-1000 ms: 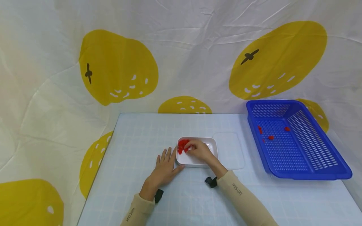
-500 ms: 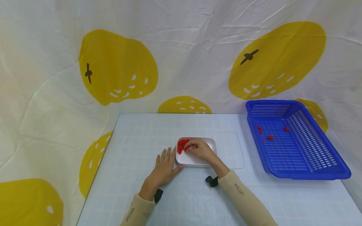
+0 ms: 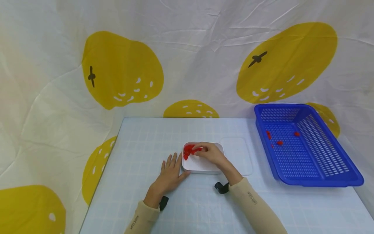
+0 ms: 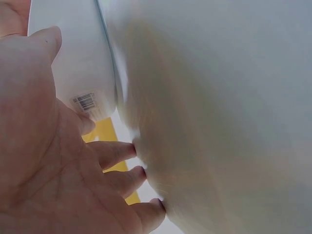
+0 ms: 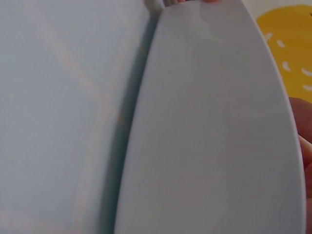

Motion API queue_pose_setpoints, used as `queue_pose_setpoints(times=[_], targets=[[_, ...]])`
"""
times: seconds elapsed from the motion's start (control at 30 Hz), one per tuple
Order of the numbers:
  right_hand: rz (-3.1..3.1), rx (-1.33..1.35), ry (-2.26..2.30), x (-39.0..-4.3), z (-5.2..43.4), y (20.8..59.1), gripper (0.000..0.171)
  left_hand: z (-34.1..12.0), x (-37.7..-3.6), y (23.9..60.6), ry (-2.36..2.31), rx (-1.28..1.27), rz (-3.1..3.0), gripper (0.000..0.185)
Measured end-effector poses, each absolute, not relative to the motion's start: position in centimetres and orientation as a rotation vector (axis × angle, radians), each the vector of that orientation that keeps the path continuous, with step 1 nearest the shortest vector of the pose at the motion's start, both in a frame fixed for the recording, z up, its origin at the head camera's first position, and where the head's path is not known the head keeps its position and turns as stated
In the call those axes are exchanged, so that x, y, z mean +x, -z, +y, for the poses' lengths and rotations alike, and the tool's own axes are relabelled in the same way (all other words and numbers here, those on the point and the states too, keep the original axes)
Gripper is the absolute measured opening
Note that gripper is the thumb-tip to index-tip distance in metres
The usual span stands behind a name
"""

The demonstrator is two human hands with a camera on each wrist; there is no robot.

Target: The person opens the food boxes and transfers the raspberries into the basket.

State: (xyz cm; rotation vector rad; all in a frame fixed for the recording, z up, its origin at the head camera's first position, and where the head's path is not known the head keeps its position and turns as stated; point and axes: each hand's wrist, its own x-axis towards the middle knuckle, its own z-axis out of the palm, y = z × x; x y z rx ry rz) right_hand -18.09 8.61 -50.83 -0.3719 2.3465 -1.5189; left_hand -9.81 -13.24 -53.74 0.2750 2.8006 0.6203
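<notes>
A white rectangular container [image 3: 204, 166] stands on the table, with several small red pieces [image 3: 186, 157] gathered at its left end. Their exact kind is too small to tell. My right hand [image 3: 211, 153] reaches into the container from the right, its bent thumb and fingers pinching a small red piece beside the others. My left hand [image 3: 169, 175] lies spread, fingers straight, against the container's left side, with the thumb at its near edge. In the left wrist view a barcode label [image 4: 85, 102] shows on the container's outside. The right wrist view shows mostly the container's near wall [image 5: 209, 122].
A blue perforated basket [image 3: 314, 182] stands at the right, with a few red pieces [image 3: 280, 143] in it. A clear flat lid [image 3: 238, 156] lies just right of the container. Behind the table [image 3: 146, 133] hangs a white cloth with yellow fruit shapes.
My right hand has shifted slightly right and away from me inside the container, and the red piece at its fingertips has moved with it. My left hand stays in place.
</notes>
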Motion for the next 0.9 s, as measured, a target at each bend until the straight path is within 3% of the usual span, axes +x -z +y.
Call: queue_pose_setpoints(times=[0.43, 0.9], targets=[[2.335, -0.349, 1.569, -17.6, 10.1, 47.9, 0.025, -13.1, -9.8, 53.6, -0.602, 0.256, 2.802, 0.092], [2.345, -0.295, 1.609, -17.5, 12.3, 47.2, 0.021, -13.1, -9.6, 53.6, -0.603, 0.265, 2.817, 0.091]])
